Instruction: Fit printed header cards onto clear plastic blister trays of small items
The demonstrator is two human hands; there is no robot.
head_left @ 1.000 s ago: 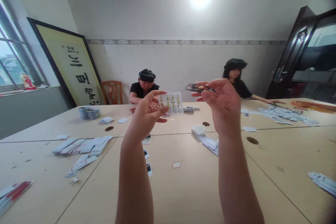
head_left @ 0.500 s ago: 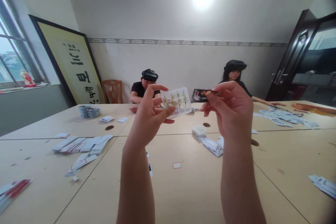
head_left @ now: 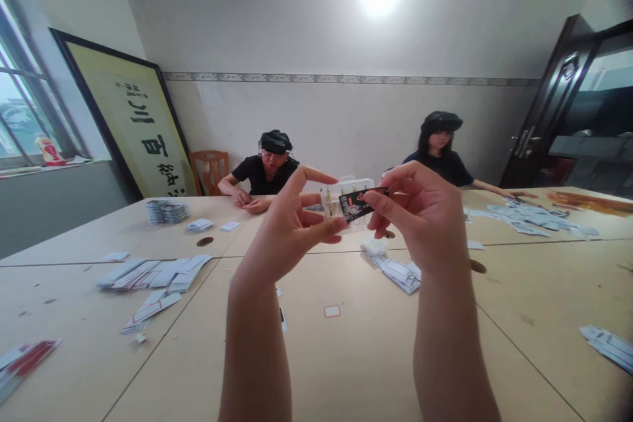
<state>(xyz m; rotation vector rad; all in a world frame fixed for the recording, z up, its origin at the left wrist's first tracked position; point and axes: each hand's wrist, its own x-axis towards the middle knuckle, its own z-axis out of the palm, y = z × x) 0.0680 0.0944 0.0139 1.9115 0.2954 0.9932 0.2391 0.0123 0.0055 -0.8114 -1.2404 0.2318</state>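
Observation:
Between thumb and fingers, my left hand (head_left: pixel 291 217) grips a clear plastic box (head_left: pixel 364 182), held up above the table. Small yellowish pieces with hook-like ends sit in its compartments. Pinched in my right hand (head_left: pixel 415 208) is a black printed card (head_left: pixel 355 203) with red and white marks. The card lies across the front of the box, covering much of it, and its left end is by my left thumb. Whether the card is inside or only against the box, I cannot tell.
White card packets (head_left: pixel 155 272) lie at left, near a stacked pile (head_left: pixel 168 211). Another clear box (head_left: pixel 374 246) and packets (head_left: pixel 398 271) are ahead of my right forearm. A small red-bordered label (head_left: pixel 332 311) lies centrally. Two people sit opposite; loose packets (head_left: pixel 524 217) lie by the right one.
My right hand has moved left, bringing the black card from beside the box to across its front. The left hand has shifted slightly right with the box. The person opposite left sits more upright.

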